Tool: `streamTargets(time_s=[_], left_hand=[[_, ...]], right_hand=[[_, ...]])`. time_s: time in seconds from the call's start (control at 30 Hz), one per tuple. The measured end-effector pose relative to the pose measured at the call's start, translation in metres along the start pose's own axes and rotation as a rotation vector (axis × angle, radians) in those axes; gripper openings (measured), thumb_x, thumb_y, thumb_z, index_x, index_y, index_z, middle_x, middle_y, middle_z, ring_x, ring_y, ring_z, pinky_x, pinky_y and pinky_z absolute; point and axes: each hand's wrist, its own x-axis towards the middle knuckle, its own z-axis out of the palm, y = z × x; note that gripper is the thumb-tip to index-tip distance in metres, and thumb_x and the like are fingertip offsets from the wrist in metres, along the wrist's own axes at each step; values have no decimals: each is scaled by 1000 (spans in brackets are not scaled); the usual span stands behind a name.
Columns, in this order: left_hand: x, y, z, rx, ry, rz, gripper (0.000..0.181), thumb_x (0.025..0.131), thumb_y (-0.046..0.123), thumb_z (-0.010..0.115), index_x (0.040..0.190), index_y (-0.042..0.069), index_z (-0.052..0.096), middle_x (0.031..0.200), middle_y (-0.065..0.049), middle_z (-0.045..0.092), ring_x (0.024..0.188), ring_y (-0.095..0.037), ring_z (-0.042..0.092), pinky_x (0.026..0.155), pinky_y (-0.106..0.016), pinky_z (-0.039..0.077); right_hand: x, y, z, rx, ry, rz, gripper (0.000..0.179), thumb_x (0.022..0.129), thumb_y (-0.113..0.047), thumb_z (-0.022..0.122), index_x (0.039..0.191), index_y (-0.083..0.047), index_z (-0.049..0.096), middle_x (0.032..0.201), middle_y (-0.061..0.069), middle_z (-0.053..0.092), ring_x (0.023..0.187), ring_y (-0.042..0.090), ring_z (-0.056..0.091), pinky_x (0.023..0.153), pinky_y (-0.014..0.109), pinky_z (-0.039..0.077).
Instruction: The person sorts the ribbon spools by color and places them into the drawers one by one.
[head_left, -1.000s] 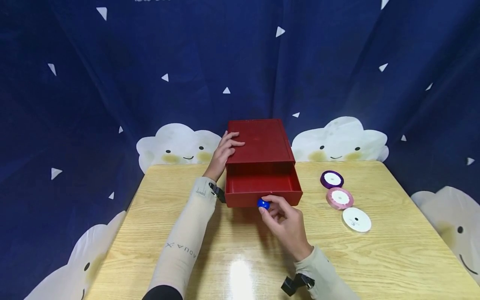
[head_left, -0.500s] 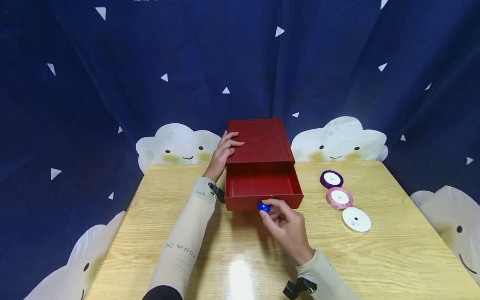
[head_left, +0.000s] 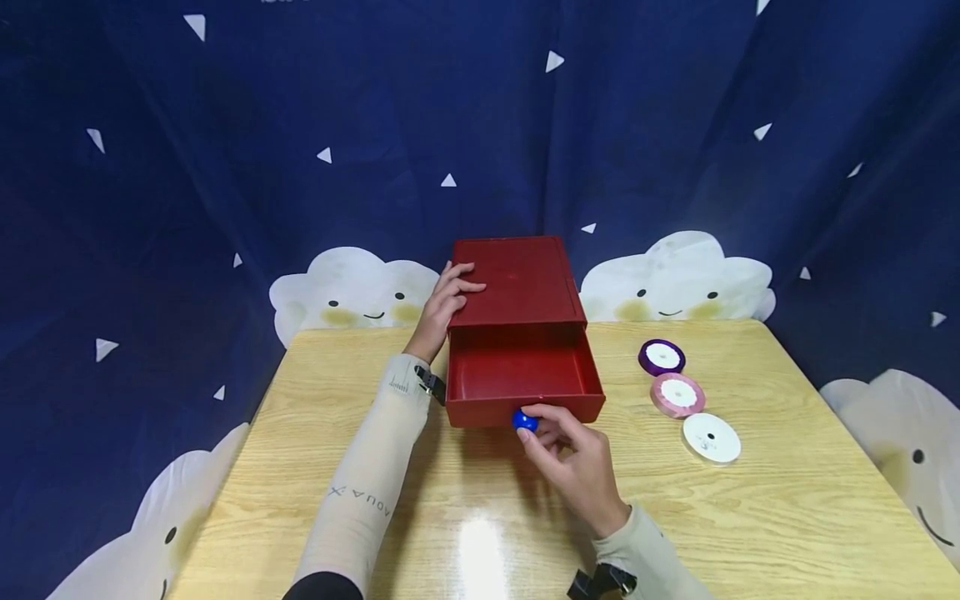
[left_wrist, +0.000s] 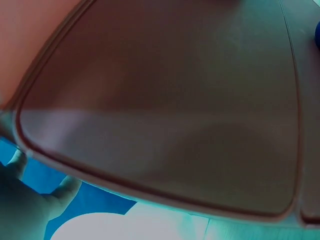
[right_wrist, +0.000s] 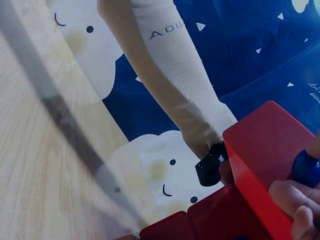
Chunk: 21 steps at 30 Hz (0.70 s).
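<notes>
A red box (head_left: pixel 517 279) stands toward the back of the table, its drawer (head_left: pixel 517 375) pulled out at the front; the part of the drawer's inside that shows holds nothing. My left hand (head_left: pixel 441 312) rests against the box's left side, fingers lying over the top edge. In the left wrist view the box's side wall (left_wrist: pixel 160 110) fills most of the picture, with the hand (left_wrist: pixel 30 205) at its lower left. My right hand (head_left: pixel 573 458) pinches the round blue knob (head_left: pixel 525 420) on the drawer front between thumb and index finger. The knob (right_wrist: pixel 306 169) also shows in the right wrist view.
Right of the box lie three ribbon spools on the wooden table (head_left: pixel 780 508): purple (head_left: pixel 662 357), pink (head_left: pixel 678 395) and white (head_left: pixel 712 438). A dark blue curtain (head_left: pixel 375 125) with white triangles and clouds hangs behind the table.
The drawer has slid out slightly farther toward me, and my right hand on its knob has moved the same way. My left hand keeps its place on the box.
</notes>
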Motion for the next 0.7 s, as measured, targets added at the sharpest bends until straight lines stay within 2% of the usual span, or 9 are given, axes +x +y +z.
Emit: streamTargets(time_s=[0.7], left_hand=[[-2, 0, 1, -2, 1, -13, 36, 92, -4, 36, 117, -12, 61, 150, -23, 33, 147, -24, 2, 117, -48, 0]], right_hand=[[-10, -1, -2, 18, 0, -39, 30, 74, 9, 76, 101, 0, 68, 74, 6, 68, 55, 11, 59, 51, 18, 49]])
